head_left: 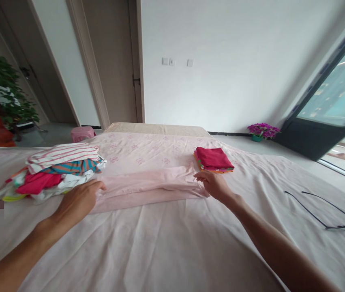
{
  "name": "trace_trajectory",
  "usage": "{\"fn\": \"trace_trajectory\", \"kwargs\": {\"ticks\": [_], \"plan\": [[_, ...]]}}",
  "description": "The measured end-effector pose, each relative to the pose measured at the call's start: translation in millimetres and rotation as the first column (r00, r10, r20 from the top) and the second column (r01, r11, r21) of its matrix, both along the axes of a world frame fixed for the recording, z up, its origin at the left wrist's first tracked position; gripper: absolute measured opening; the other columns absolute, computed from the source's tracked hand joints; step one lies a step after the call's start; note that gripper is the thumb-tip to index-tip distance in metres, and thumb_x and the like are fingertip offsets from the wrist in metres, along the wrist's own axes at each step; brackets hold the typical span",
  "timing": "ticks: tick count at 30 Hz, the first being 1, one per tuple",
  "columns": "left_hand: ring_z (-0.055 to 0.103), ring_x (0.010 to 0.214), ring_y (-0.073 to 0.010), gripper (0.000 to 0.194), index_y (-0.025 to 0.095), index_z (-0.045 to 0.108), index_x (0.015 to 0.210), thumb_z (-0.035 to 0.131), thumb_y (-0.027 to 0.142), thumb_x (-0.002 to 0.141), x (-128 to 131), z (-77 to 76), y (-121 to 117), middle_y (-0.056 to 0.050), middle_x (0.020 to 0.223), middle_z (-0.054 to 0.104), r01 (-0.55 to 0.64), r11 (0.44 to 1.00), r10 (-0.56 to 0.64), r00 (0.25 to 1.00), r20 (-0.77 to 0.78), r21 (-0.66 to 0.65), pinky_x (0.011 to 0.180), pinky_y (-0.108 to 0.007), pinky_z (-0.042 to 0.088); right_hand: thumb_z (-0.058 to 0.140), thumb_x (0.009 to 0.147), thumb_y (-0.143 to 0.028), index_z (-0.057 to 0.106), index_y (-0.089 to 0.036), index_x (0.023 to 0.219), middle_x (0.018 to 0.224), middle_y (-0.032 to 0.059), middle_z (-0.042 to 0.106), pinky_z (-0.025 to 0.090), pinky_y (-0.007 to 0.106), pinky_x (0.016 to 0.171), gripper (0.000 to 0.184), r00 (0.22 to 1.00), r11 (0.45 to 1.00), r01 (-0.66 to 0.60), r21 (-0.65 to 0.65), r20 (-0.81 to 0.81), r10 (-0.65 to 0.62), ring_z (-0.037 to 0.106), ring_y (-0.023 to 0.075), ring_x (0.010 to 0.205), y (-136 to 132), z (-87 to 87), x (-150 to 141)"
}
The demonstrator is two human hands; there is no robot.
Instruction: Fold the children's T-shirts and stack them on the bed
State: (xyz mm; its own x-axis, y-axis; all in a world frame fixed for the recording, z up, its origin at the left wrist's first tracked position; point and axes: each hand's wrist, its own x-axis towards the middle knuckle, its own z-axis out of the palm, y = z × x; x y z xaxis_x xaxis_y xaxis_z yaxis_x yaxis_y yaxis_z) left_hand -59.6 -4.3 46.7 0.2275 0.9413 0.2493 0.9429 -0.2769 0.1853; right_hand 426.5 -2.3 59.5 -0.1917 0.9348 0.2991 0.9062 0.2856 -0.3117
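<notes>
A pale pink garment [148, 184], folded into a long strip, lies across the bed in front of me; its exact kind cannot be told. My left hand [81, 198] pinches its left end, fingers closed and thumb hidden. At the opposite end my right hand [216, 185] has its fingers closed on the cloth near the upper corner. Just beyond my right hand sits a neat stack of folded clothes [215, 159] with a red piece on top. Beside my left hand is a loose pile of clothes [63, 160], striped, red and white.
Eyeglasses [327, 211] lie on the bed sheet [166, 247] at the right. Past the bed are a pink stool [82, 133], a pot of purple flowers [263, 130], a leafy plant [5, 89], doors and a white wall. A glazed door stands at the right.
</notes>
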Motion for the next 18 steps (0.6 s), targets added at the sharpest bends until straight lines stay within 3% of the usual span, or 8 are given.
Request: {"fn": "trace_trajectory", "kwargs": {"ticks": [4, 7, 9, 14, 18], "plan": [[0.065, 0.106, -0.0209, 0.038, 0.022, 0.067, 0.104, 0.035, 0.015, 0.085, 55.3, 5.3, 18.5, -0.004, 0.113, 0.071, 0.115, 0.993, -0.116, 0.988, 0.098, 0.01, 0.094, -0.034, 0.048, 0.038, 0.085, -0.008, 0.059, -0.017, 0.13, 0.128, 0.0096, 0.064, 0.044, 0.032, 0.098, 0.051, 1.0, 0.997, 0.016, 0.073, -0.02, -0.014, 0.06, 0.0212, 0.116, 20.6, 12.4, -31.5], [0.062, 0.114, -0.0184, 0.04, 0.022, 0.066, 0.114, 0.034, 0.021, 0.091, 95.6, -9.4, 34.3, -0.006, 0.119, 0.069, 0.236, 0.97, -0.242, 0.955, 0.171, 0.052, 0.101, -0.032, 0.046, 0.036, 0.095, -0.018, 0.042, -0.01, 0.146, 0.145, 0.0165, 0.05, 0.036, 0.039, 0.109, 0.052, 0.994, 0.998, -0.037, 0.046, 0.106, 0.032, 0.046, 0.0252, 0.133, 33.5, 2.4, -60.3], [0.056, 0.125, -0.0199, 0.039, 0.02, 0.064, 0.123, 0.039, 0.027, 0.093, 109.3, -25.2, 42.1, -0.008, 0.13, 0.065, 0.291, 0.954, -0.298, 0.946, 0.124, 0.071, 0.109, -0.036, 0.04, 0.037, 0.099, -0.029, 0.038, -0.011, 0.148, 0.152, 0.0181, 0.04, 0.03, 0.047, 0.113, 0.052, 0.979, 0.998, -0.057, 0.018, 0.199, 0.052, 0.035, 0.0289, 0.141, 38.6, -13.3, -69.7], [0.04, 0.14, -0.0301, 0.052, 0.022, 0.052, 0.141, 0.044, 0.045, 0.095, 96.8, -57.2, 47.8, -0.014, 0.151, 0.046, 0.2, 0.978, -0.196, 0.978, -0.077, 0.058, 0.113, -0.05, 0.031, 0.045, 0.099, -0.028, 0.051, -0.019, 0.137, 0.148, 0.015, 0.047, 0.032, 0.048, 0.111, 0.04, 0.935, 0.993, -0.111, -0.046, 0.332, 0.12, 0.036, 0.0274, 0.141, 44.4, -46.2, -50.6], [0.038, 0.141, -0.034, 0.056, 0.022, 0.05, 0.143, 0.044, 0.049, 0.094, 78.8, -64.4, 45.1, -0.017, 0.151, 0.045, 0.101, 0.991, -0.093, 0.991, -0.097, 0.085, 0.112, -0.056, 0.029, 0.043, 0.099, -0.026, 0.053, -0.014, 0.134, 0.141, 0.0169, 0.052, 0.037, 0.04, 0.106, 0.038, 0.94, 0.998, -0.053, -0.021, 0.336, 0.057, 0.044, 0.0243, 0.134, 45.9, -40.2, -26.6]]}}
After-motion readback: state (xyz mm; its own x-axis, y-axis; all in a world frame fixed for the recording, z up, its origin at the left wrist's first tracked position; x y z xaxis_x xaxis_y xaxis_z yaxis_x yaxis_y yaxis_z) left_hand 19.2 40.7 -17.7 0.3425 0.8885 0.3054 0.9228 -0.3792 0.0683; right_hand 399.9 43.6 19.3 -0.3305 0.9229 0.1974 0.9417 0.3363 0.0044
